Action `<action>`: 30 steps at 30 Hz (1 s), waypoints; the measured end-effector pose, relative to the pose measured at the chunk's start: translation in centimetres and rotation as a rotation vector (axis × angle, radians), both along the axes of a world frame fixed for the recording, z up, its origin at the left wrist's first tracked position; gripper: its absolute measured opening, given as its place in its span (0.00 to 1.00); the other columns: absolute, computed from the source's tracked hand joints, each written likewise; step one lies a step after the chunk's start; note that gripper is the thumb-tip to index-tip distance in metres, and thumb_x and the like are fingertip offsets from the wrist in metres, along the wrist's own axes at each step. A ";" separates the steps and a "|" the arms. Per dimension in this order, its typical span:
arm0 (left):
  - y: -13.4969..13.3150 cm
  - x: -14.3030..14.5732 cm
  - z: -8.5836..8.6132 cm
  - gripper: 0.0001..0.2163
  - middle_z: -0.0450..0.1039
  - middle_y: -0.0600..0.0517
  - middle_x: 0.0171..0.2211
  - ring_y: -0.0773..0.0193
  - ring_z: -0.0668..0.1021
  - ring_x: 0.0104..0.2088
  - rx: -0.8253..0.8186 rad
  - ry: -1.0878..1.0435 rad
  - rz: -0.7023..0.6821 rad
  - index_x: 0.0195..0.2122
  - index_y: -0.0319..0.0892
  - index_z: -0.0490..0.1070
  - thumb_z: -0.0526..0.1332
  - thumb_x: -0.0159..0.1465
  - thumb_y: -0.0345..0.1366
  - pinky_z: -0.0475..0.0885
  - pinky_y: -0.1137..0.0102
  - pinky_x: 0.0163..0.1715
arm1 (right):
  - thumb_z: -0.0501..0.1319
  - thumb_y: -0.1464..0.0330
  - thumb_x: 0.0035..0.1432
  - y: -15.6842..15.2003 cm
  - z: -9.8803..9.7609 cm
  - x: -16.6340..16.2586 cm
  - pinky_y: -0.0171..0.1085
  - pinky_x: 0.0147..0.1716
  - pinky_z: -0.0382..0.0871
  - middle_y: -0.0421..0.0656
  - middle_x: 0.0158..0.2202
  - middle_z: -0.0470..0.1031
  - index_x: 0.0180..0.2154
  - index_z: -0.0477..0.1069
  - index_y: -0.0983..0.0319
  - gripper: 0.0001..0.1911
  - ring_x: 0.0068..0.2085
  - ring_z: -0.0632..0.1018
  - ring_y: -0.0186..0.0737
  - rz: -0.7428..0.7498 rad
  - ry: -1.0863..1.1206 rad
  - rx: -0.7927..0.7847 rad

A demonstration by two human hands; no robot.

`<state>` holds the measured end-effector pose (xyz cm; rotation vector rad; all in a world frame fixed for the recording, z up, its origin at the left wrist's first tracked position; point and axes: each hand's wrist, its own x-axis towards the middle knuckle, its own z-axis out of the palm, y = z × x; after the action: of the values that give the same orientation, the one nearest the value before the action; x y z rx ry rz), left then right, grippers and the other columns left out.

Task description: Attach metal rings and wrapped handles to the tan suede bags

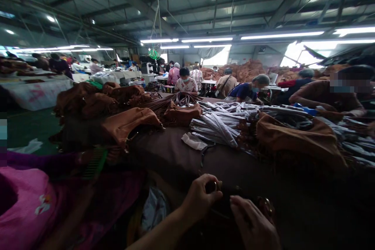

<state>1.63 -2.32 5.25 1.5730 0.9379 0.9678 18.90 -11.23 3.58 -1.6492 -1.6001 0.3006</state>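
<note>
My left hand (202, 199) is at the bottom centre, fingers curled and pinched round a small metal ring on a dark piece of bag work (225, 207). My right hand (252, 224) lies just right of it, fingers bent down onto the same dark piece, beside another metal ring (268, 203). What the right fingers grip is hidden in shadow. Both hands sit at the near edge of a dark brown table (175, 156).
Brown suede bags (131, 121) and a larger one (299, 136) lie on the table, with bundles of wrapped grey straps (216, 125) between them. A person in pink (35, 203) sits at my left. Several workers (186, 82) sit at far tables.
</note>
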 end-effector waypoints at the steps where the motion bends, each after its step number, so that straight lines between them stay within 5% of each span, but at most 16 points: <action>1: -0.3 0.2 0.1 0.12 0.75 0.53 0.35 0.63 0.74 0.37 0.005 0.020 -0.020 0.38 0.40 0.75 0.68 0.54 0.37 0.67 0.73 0.38 | 0.59 0.58 0.60 1.2 0.3 -0.4 0.37 0.45 0.74 0.42 0.44 0.79 0.47 0.73 0.54 0.15 0.44 0.79 0.41 0.013 0.053 -0.042; 6: -0.9 0.8 -0.4 0.14 0.76 0.51 0.40 0.61 0.75 0.41 0.032 0.059 -0.063 0.43 0.42 0.75 0.66 0.58 0.41 0.67 0.72 0.42 | 0.61 0.56 0.55 4.0 1.2 -1.4 0.37 0.43 0.74 0.44 0.41 0.81 0.40 0.78 0.58 0.16 0.44 0.80 0.47 0.024 0.290 -0.150; 14: -0.4 1.0 -1.3 0.13 0.73 0.53 0.33 0.66 0.72 0.34 -0.054 0.000 -0.123 0.41 0.41 0.74 0.67 0.57 0.40 0.66 0.74 0.35 | 0.68 0.54 0.43 4.3 -0.1 -0.1 0.38 0.34 0.74 0.44 0.29 0.81 0.29 0.80 0.60 0.16 0.33 0.80 0.48 -0.086 0.557 -0.306; 19: -0.7 1.3 -1.8 0.12 0.68 0.56 0.28 0.69 0.68 0.30 -0.079 -0.065 -0.084 0.36 0.40 0.73 0.66 0.58 0.43 0.63 0.76 0.30 | 0.71 0.55 0.42 4.3 -1.4 0.3 0.37 0.35 0.73 0.45 0.31 0.81 0.35 0.81 0.62 0.20 0.35 0.79 0.46 0.078 0.863 -0.411; 25: -0.7 1.3 -2.2 0.08 0.69 0.55 0.30 0.68 0.69 0.32 -0.029 -0.068 -0.064 0.34 0.40 0.74 0.67 0.56 0.38 0.64 0.75 0.34 | 0.72 0.53 0.37 4.0 -0.9 0.0 0.35 0.29 0.69 0.42 0.23 0.75 0.27 0.81 0.63 0.20 0.27 0.73 0.39 0.028 0.876 -0.418; 30: -1.2 1.1 -2.1 0.08 0.68 0.55 0.31 0.69 0.69 0.32 0.010 -0.031 -0.110 0.34 0.40 0.75 0.69 0.55 0.36 0.64 0.75 0.34 | 0.69 0.54 0.44 3.3 -0.2 0.6 0.34 0.30 0.64 0.41 0.23 0.71 0.24 0.78 0.63 0.17 0.28 0.70 0.38 0.149 0.761 -0.423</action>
<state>2.73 -3.48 3.18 1.5960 0.8178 0.9187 19.45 -7.97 3.42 -1.4373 -1.1039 1.2499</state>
